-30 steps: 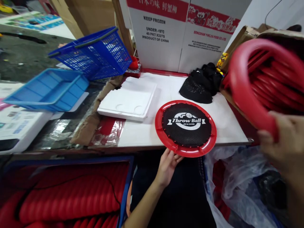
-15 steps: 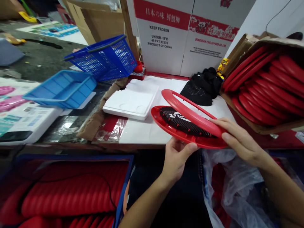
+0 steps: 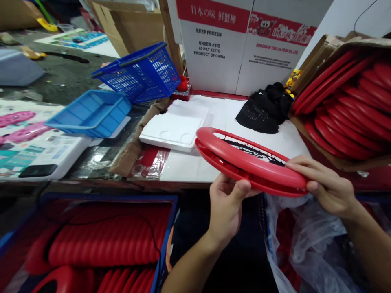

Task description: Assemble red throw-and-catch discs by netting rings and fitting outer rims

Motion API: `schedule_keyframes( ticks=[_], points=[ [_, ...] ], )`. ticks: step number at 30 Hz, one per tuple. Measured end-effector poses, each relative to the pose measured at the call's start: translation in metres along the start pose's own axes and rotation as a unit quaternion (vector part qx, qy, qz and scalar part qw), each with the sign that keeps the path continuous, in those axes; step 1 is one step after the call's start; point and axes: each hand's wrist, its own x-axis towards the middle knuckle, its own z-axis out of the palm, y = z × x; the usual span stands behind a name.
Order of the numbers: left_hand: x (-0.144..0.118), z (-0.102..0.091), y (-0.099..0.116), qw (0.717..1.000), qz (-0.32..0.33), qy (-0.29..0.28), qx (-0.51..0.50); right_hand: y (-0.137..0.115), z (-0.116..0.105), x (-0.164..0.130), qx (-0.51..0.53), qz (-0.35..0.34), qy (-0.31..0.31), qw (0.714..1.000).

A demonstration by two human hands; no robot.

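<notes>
A smooth red plastic ring point(image 3: 244, 165) lies over a red round frame point(image 3: 215, 162) with a black, white-lettered mesh centre point(image 3: 256, 154). A narrow gap shows between the two along the near left edge. My left hand point(image 3: 227, 203) grips the frame from below at its near side, thumb against the rim. At the right end my right hand point(image 3: 326, 187) pinches the ring, fingers on top and thumb at the edge. Both pieces are held tilted above the front edge of the white work surface point(image 3: 183, 167).
White foam slabs point(image 3: 174, 126) and a black cloth point(image 3: 262, 110) lie on the table. A carton of red rings point(image 3: 351, 110) stands right; a blue crate of red rings point(image 3: 106, 232) sits below left. Light-blue tray point(image 3: 91, 114) and blue basket point(image 3: 143, 73) stand left. Clear plastic bag point(image 3: 317, 244) hangs below right.
The red ring has come down onto the frame, narrowing the wide gap between them and covering most of the mesh's near side. Both hands keep their hold; the view has shifted slightly.
</notes>
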Motion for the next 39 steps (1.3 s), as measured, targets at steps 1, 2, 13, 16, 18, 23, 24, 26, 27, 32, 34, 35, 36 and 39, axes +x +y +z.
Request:
schedule_keyframes(
  ticks=[1,2,13,16,18,23,24,26,27,32,34,35,36,39],
  points=[
    [-0.001,0.000,0.000,1.000,-0.001,-0.001,-0.002,0.001,0.003,-0.002,0.006,-0.004,0.000,1.000],
    [-0.002,-0.001,0.000,1.000,-0.001,-0.001,-0.003,0.001,0.007,-0.004,0.011,-0.008,0.000,1.000],
    [-0.006,-0.007,-0.001,1.000,-0.006,-0.001,0.001,0.002,0.011,-0.011,0.013,-0.013,-0.014,1.000],
    [-0.005,-0.007,-0.001,1.000,-0.018,0.005,0.008,0.003,0.010,-0.011,-0.001,-0.012,-0.024,1.000],
    [-0.005,-0.007,-0.001,1.000,-0.025,0.012,0.014,0.004,0.010,-0.011,-0.006,-0.020,-0.029,0.999],
    [-0.005,-0.010,0.000,0.998,-0.052,0.013,0.016,0.004,0.006,-0.013,-0.026,-0.043,-0.036,0.998],
    [-0.005,-0.010,0.000,0.998,-0.054,0.013,0.014,0.003,0.006,-0.013,-0.030,-0.048,-0.038,0.998],
    [-0.004,-0.012,0.001,0.998,-0.055,0.009,0.009,0.001,0.005,-0.013,-0.032,-0.056,-0.045,0.997],
    [-0.003,-0.012,0.002,0.999,-0.054,0.007,0.007,0.000,0.005,-0.013,-0.030,-0.056,-0.048,0.997],
    [-0.002,-0.014,0.004,0.999,-0.050,0.005,0.005,-0.006,0.012,-0.012,-0.025,-0.024,-0.014,0.999],
    [-0.003,-0.015,0.003,0.999,-0.050,0.004,0.006,-0.007,0.015,-0.012,-0.024,-0.017,0.005,1.000],
    [-0.003,-0.015,0.003,0.999,-0.049,0.004,0.005,-0.008,0.016,-0.013,-0.024,-0.016,0.008,1.000],
    [-0.004,-0.015,0.003,0.999,-0.047,0.003,0.002,-0.008,0.017,-0.013,-0.023,-0.016,0.009,1.000],
    [-0.004,-0.013,0.002,0.999,-0.045,0.004,-0.008,-0.007,0.015,-0.015,-0.020,-0.017,-0.004,1.000]
  ],
)
